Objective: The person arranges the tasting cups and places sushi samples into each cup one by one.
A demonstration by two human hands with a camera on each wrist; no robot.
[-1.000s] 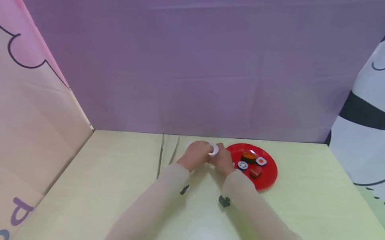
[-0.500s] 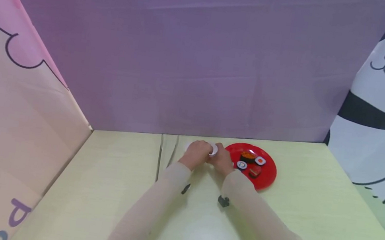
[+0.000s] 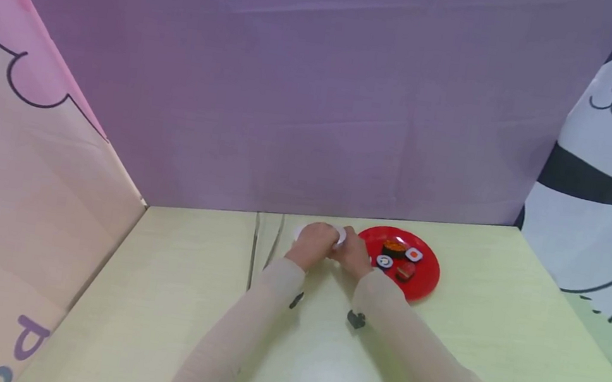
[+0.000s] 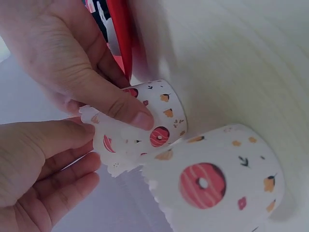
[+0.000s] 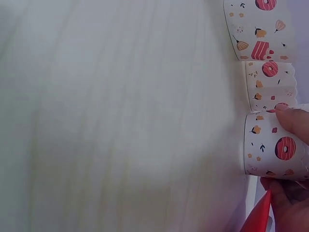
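In the head view my left hand and right hand meet at the back of the table. Between them is a white paper cupcake wrapper with a scalloped rim and printed pink doughnuts. My right hand grips its side, thumb flat on the print. At the scalloped edge, my left hand pinches with its thumb; its lower fingers are loosely bent. A second wrapper with the same print stands beside it, nearer the left wrist camera. More printed paper lines up beyond in the right wrist view.
Right of my hands lies a red plate bearing several toy sushi pieces. Two long thin grey rods lie left of them. A purple backdrop closes off the table's back edge. Dark wrist devices hang below the sleeves.
Both hands stay at nearly the same spot on the wrapper. Its pale opening between them shows a little less than before, and the white paper left of my left hand shows slightly more.
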